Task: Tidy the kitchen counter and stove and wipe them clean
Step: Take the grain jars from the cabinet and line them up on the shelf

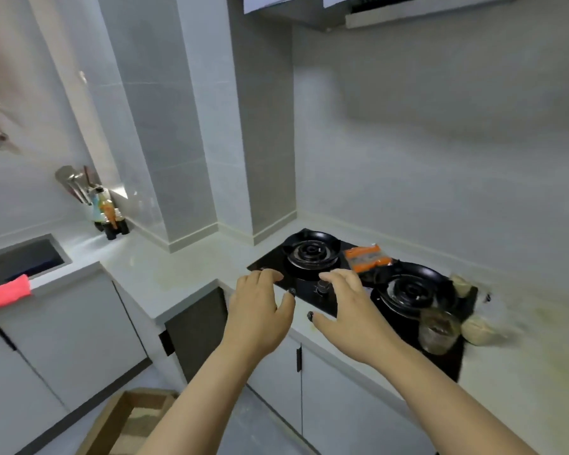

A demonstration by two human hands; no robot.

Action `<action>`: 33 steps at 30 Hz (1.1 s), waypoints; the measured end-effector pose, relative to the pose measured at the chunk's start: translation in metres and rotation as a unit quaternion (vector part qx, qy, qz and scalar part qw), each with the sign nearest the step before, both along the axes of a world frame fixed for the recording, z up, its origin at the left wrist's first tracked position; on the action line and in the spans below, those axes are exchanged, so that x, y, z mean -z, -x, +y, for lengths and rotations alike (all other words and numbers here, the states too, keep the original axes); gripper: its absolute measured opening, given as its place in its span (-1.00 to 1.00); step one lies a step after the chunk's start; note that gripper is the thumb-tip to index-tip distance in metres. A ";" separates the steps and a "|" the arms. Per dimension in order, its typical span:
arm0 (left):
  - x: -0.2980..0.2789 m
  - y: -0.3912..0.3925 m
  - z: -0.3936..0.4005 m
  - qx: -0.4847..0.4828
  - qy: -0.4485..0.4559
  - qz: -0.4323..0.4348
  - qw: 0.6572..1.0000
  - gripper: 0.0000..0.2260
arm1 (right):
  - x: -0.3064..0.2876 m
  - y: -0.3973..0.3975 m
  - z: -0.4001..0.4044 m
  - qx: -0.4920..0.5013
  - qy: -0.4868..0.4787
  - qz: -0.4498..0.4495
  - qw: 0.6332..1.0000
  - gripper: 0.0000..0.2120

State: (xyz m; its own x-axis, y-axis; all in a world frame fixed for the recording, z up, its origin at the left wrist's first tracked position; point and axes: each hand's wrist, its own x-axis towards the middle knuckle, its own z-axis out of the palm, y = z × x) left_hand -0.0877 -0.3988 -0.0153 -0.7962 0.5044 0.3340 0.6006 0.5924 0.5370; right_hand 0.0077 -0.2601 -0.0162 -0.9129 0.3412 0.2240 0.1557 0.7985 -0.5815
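Observation:
A black two-burner gas stove (322,300) is set into the white counter (178,267). An orange packet (367,257) lies between the burners. A glass jar (437,330) stands on the stove's right front, with two pale lumps (478,330) beside it. My left hand (260,310) and my right hand (349,310) hover over the stove's front edge, fingers loosely curved, holding nothing. A pink cloth (5,295) hangs over the counter edge by the sink.
A sink (23,257) sits at the far left. Dark bottles and a utensil holder (107,213) stand in the corner behind it. A cardboard box (128,421) rests on the floor below. White cabinet doors run under the counter.

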 end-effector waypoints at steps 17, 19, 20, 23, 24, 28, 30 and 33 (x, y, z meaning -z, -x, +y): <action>0.082 0.017 0.150 0.286 -0.012 -0.123 0.950 -0.77 | 0.072 -0.052 0.090 0.286 0.097 -0.037 0.953 -0.44; 0.089 0.006 0.170 0.315 -0.004 -0.135 0.939 -0.77 | 0.078 -0.067 0.098 0.308 0.102 -0.043 0.945 -0.46; 0.092 -0.001 0.181 0.329 -0.001 -0.140 0.934 -0.76 | 0.080 -0.077 0.105 0.319 0.105 -0.047 0.941 -0.46; 0.096 -0.019 0.210 0.355 0.010 -0.146 0.923 -0.75 | 0.085 -0.101 0.131 0.348 0.113 -0.056 0.929 -0.46; 0.098 -0.024 0.224 0.358 0.016 -0.144 0.922 -0.75 | 0.086 -0.111 0.144 0.358 0.118 -0.055 0.924 -0.46; 0.106 -0.042 0.272 0.351 0.034 -0.135 0.926 -0.69 | 0.089 -0.144 0.192 0.378 0.126 -0.065 0.915 -0.47; 0.108 -0.054 0.296 0.341 0.048 -0.149 0.927 -0.67 | 0.090 -0.160 0.216 0.373 0.120 -0.070 0.917 -0.47; 0.113 -0.073 0.328 0.332 0.062 -0.170 0.926 -0.70 | 0.094 -0.181 0.249 0.354 0.107 -0.087 0.925 -0.47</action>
